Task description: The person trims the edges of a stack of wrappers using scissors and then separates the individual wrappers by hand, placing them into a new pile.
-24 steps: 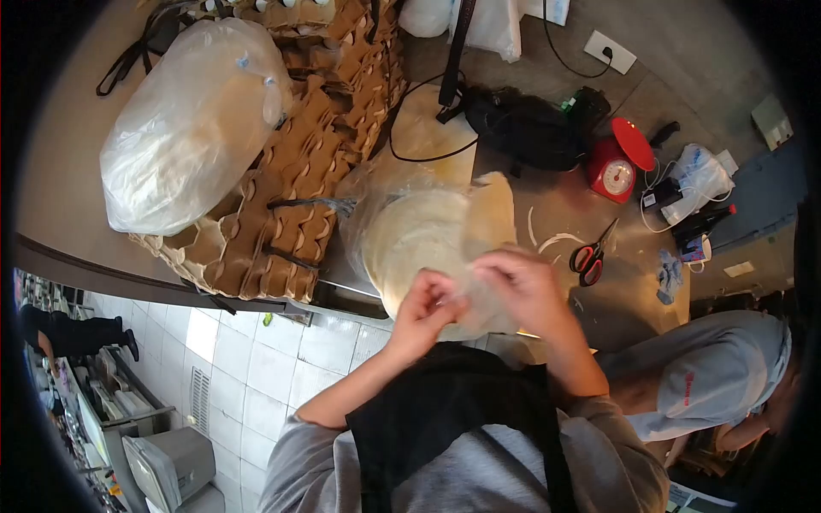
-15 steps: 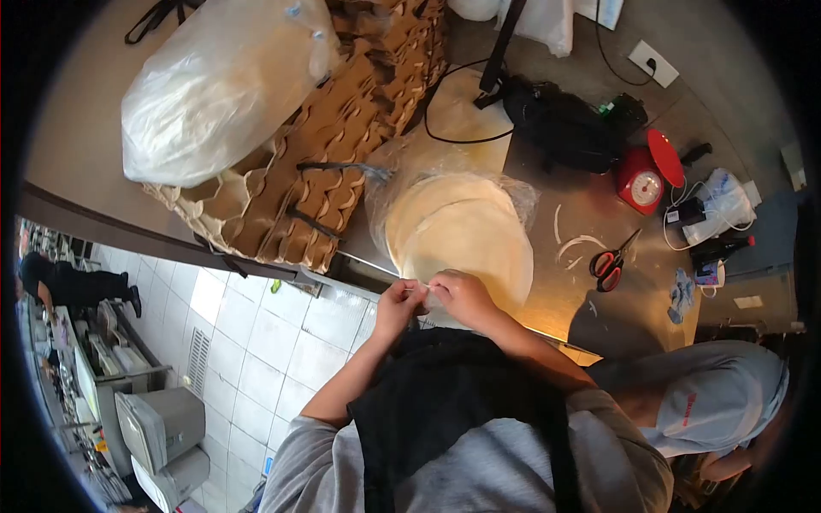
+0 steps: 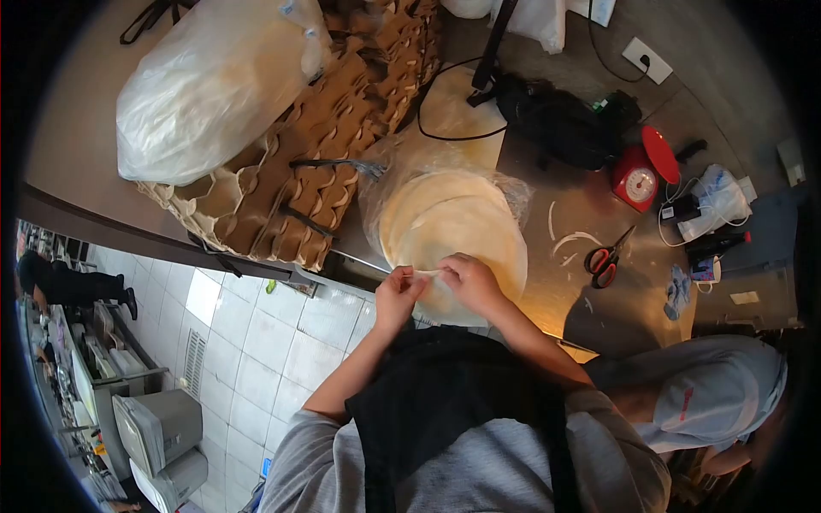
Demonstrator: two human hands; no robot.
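A stack of large, thin, pale round sheets that look like dough (image 3: 466, 218) lies on clear plastic wrap (image 3: 374, 201) in front of me. Over its near edge, my left hand (image 3: 398, 299) is pinched around one end of a thin whitish strip (image 3: 427, 273). The other end is between the fingertips of my right hand (image 3: 471, 285), so the strip spans the small gap between both hands. Similar pale strips (image 3: 575, 242) lie on the metal counter (image 3: 547, 295) right of the stack, beside red-and-black scissors (image 3: 606, 261) with their blades pointing away.
Brown egg trays (image 3: 291, 201) are piled at left, under a full translucent plastic bag (image 3: 214, 94). A red scale (image 3: 638, 181), a black bag (image 3: 552, 124) and cables stand at the back right. A person in grey (image 3: 701, 389) is close on my right.
My hands have moved slightly up over the stack and a little farther apart, and the strip between them now shows more clearly. The camera view has shifted slightly.
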